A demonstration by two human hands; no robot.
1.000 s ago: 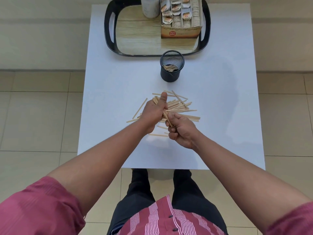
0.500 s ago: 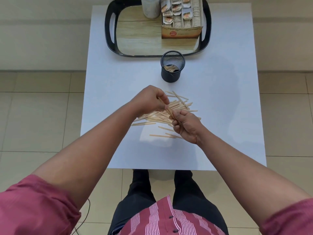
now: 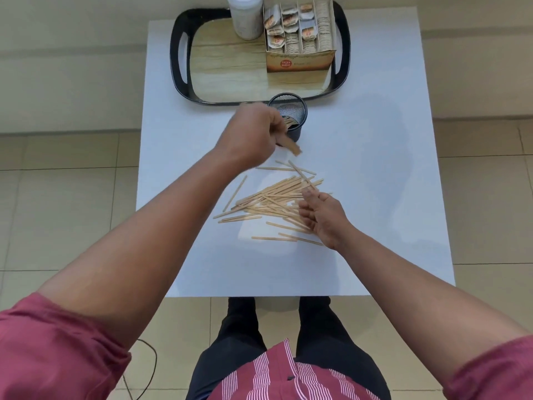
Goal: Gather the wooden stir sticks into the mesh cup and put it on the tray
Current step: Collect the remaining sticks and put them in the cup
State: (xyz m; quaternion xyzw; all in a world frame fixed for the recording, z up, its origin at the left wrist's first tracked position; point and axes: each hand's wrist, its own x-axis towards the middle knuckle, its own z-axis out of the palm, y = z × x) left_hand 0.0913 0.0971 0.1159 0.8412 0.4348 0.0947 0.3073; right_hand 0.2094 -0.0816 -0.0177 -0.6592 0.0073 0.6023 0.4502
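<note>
A black mesh cup [image 3: 294,114] stands on the white table just in front of the tray [image 3: 177,70], with a few sticks inside. My left hand [image 3: 253,131] is blurred, right beside the cup's left side, closed around a small bundle of wooden stir sticks [image 3: 290,142] whose ends jut down to the right. A loose pile of stir sticks [image 3: 274,200] lies spread on the table's middle. My right hand [image 3: 321,216] rests at the pile's right edge with fingers apart, holding nothing.
The black-rimmed tray with a wood-look floor holds a white jar [image 3: 245,17] and a cardboard box of sachets [image 3: 301,36] at its back. The white table [image 3: 375,168] stands on a tiled floor. My legs show under its near edge.
My left hand has lifted a bundle of sticks from the pile and carried it up to the cup. My right hand let go and opened over the pile.
</note>
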